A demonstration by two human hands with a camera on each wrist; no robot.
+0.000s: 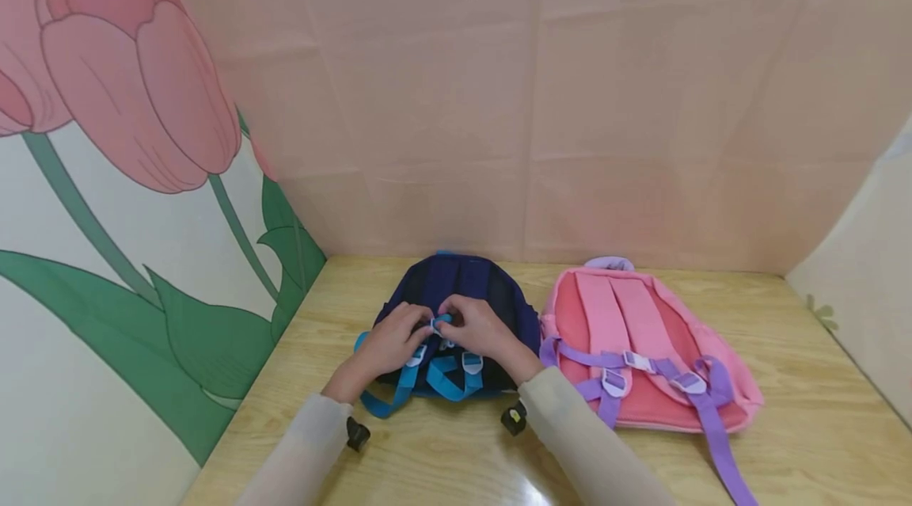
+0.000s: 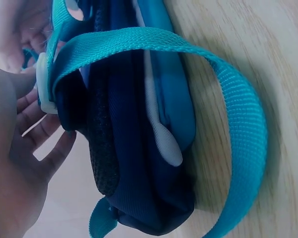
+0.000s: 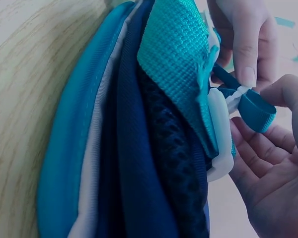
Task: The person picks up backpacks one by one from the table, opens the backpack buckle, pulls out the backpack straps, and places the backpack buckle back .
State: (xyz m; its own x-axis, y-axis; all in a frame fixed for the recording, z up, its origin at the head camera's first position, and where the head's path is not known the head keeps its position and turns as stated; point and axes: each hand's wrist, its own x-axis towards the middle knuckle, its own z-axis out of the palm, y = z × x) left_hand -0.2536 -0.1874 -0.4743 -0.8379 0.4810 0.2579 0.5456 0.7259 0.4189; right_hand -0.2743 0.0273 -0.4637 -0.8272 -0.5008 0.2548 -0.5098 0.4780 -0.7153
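A dark blue backpack [image 1: 456,272] lies on the table with its shoulder-strap side up. Over its middle, my left hand [image 1: 395,338] pinches a small white buckle [image 3: 237,99] on a narrow blue strap. From the other side my right hand [image 1: 484,328] pinches a loop of that blue strap [image 3: 258,113] between thumb and fingers. Both hands nearly meet there. White strap adjusters [image 1: 473,363] with wide blue webbing [image 1: 445,383] sit just below the hands. In the left wrist view, my left hand [image 2: 17,158] partly hides the pinched strap.
To the right lies a pink backpack [image 1: 591,308] with purple straps [image 1: 720,443] and a white chest buckle [image 1: 639,362]. The wooden table [image 1: 299,379] meets a pink cloth backdrop [image 1: 442,134] behind and a tulip-printed panel [image 1: 128,213] on the left.
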